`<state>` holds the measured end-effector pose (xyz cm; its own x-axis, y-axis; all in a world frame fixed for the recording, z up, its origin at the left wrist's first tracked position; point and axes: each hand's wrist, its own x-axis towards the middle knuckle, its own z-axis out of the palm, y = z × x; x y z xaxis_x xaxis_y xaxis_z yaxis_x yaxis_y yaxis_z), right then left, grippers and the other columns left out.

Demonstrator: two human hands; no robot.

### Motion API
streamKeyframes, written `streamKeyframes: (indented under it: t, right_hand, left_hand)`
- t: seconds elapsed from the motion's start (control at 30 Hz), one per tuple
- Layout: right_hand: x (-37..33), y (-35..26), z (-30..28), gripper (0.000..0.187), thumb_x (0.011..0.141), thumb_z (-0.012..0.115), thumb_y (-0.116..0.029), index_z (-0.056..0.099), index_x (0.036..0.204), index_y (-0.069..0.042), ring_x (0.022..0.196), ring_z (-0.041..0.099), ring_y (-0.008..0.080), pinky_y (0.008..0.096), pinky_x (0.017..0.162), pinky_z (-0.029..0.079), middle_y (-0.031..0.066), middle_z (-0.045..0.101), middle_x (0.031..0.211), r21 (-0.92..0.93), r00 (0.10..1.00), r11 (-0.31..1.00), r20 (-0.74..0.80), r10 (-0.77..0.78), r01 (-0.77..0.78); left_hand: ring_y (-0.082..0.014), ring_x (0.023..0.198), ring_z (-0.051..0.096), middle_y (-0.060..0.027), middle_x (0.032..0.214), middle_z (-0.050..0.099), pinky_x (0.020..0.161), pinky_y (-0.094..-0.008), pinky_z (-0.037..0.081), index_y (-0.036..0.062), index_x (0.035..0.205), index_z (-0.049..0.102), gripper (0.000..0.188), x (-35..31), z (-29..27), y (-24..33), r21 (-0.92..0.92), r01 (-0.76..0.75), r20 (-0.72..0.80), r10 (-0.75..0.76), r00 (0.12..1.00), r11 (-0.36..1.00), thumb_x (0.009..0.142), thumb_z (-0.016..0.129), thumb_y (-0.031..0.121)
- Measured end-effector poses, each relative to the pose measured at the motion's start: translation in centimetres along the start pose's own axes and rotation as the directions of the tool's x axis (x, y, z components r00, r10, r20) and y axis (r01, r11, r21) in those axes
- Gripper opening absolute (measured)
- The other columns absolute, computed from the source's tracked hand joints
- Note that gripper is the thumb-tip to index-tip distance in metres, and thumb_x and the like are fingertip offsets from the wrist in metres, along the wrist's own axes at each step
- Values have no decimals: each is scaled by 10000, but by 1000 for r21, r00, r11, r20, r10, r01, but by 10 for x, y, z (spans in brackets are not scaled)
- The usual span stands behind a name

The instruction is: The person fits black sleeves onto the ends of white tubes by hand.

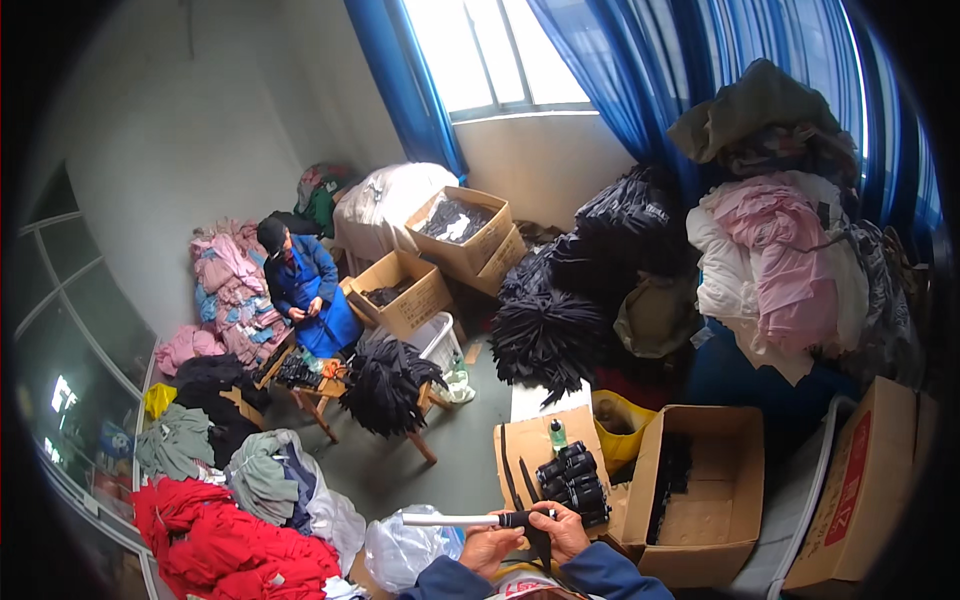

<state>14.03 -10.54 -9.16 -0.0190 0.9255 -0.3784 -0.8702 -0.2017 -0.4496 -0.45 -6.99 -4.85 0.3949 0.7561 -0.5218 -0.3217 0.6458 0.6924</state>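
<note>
In front of me, low in the view, both my hands meet around a white rod point(448, 519) with a black band point(514, 519) round its right end. My left hand point(490, 548) is closed beneath the rod, near where white meets black. My right hand point(563, 532) is closed on the black band's right part, and a dark strip point(538, 545) hangs down between the hands. Just beyond, several rolled black bundles point(575, 478) lie piled on a cardboard sheet point(508, 440), beside loose black strips point(526, 480) and a small green bottle point(557, 433).
An open cardboard box point(715, 500) with black pieces inside stands at my right, next to a yellow bag point(622, 430). Red clothes point(235, 540) and a clear plastic bag point(400, 550) lie left. A person in blue point(318, 290) works farther off, behind a black bundle point(388, 385).
</note>
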Motion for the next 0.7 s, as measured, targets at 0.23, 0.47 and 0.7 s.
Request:
streamKeyframes:
  t: [0.23,0.47,0.7]
  right_hand:
    - [-10,3,-6,255,759,665,30,552,985,-2,718,623,163,273,626,543,109,615,861,-93,999,995,33,-36,39]
    - [-34,-8,-16,216,771,651,32,564,960,-26,839,619,193,326,740,541,107,607,938,-157,991,984,93,95,-80]
    - [-34,-16,-17,200,770,629,15,554,953,-20,855,583,166,297,789,483,76,594,926,-443,995,893,92,-40,76]
  left_hand:
    - [-168,775,587,-79,908,552,657,-267,532,25,964,521,242,-8,-8,-22,-180,44,-25,-49,998,983,768,553,-112]
    - [-121,767,587,-38,893,582,650,-240,527,32,1005,550,274,-32,6,-45,-166,-9,-48,1,999,986,762,623,-69]
    - [-130,700,573,-49,835,589,592,-236,485,21,956,551,244,-19,4,-61,-180,3,-15,-6,1000,984,737,584,-82]
